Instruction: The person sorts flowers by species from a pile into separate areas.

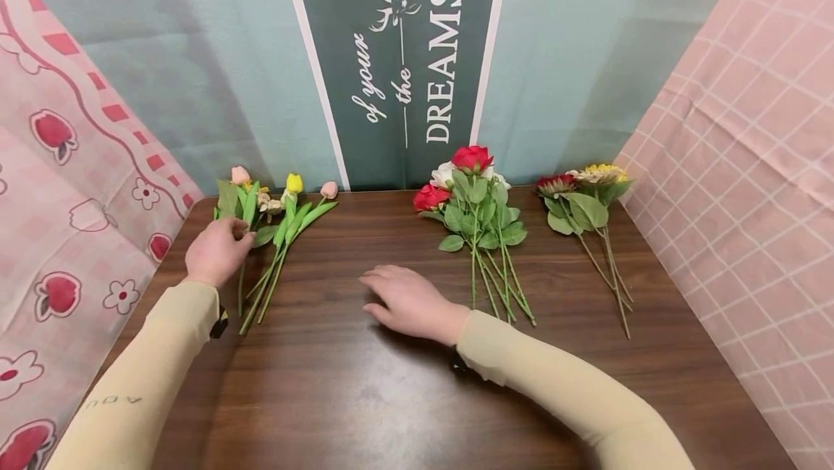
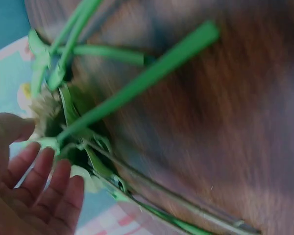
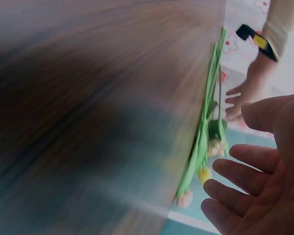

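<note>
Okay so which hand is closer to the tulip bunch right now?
Left. The left hand is at the tulip bunch, its fingers reaching the leaves at the table's far left. The right hand lies flat mid-table, apart from the tulips, to their right.

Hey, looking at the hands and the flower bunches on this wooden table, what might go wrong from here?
1. The left hand reaches into the loose bunch of green-stemmed tulips, which lies near the left edge of the brown wooden table; a sweep could push stems over that edge.
2. The tulip stems cross one another, so lifting one may drag others along.
3. The right hand rests flat close to the bunch of red and white roses; the sleeve might brush their stem ends.
</note>
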Action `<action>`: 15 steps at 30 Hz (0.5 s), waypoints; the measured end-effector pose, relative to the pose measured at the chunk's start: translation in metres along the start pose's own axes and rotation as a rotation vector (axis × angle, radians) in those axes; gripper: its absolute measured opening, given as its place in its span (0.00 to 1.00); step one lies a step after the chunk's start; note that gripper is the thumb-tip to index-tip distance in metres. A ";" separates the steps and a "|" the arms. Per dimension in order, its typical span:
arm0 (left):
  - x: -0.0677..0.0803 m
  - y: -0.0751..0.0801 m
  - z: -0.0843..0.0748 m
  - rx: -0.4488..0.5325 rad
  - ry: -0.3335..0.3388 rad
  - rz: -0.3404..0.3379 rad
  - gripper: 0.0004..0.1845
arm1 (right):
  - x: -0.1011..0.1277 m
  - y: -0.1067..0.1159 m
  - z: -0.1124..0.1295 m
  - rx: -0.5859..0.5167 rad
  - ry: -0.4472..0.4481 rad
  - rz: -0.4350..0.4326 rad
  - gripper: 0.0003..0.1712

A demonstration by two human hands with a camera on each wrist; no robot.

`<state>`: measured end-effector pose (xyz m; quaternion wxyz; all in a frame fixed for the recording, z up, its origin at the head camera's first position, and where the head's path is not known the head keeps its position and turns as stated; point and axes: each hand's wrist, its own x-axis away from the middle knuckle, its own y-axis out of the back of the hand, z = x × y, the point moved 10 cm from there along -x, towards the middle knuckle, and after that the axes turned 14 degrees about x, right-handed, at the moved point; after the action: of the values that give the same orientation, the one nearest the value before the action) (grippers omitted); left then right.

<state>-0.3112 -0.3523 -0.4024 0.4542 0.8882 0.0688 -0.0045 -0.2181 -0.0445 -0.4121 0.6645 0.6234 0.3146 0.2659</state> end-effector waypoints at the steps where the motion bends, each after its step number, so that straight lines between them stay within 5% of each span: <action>1: -0.002 0.000 0.006 -0.002 0.028 0.004 0.22 | -0.006 -0.003 0.006 0.009 0.008 0.008 0.29; 8: -0.005 -0.007 0.031 0.019 0.185 0.107 0.18 | -0.031 -0.019 0.035 0.037 0.050 0.024 0.27; 15: -0.003 -0.011 0.035 0.161 0.205 0.175 0.22 | -0.031 -0.020 0.037 0.028 0.051 0.011 0.26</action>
<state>-0.3141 -0.3747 -0.4316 0.3707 0.9202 0.0364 0.1203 -0.2118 -0.0937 -0.4283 0.6460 0.6273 0.3319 0.2810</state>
